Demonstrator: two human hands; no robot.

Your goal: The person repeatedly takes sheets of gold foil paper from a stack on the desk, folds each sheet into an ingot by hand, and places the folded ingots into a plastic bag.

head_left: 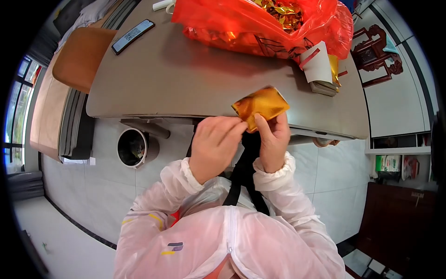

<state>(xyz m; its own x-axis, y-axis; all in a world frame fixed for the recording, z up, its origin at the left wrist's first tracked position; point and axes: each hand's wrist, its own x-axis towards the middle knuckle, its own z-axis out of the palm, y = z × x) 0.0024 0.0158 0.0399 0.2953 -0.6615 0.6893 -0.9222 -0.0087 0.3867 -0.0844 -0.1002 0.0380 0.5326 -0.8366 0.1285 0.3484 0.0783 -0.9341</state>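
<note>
Gold foil (pixel 265 103) at table (pixel 186 88) edge.
Right hand (pixel 274 142) pinches it, thumb on top; left hand (pixel 213 145) at its corner, grip I can't tell.

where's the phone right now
In the head view, the phone lies on the table at its far left, between the brown chair and the red bag.

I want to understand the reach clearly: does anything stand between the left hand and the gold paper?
Nothing visible does. The left hand is right at the near left edge of the gold paper, and the right hand holds it from the other side.
</note>
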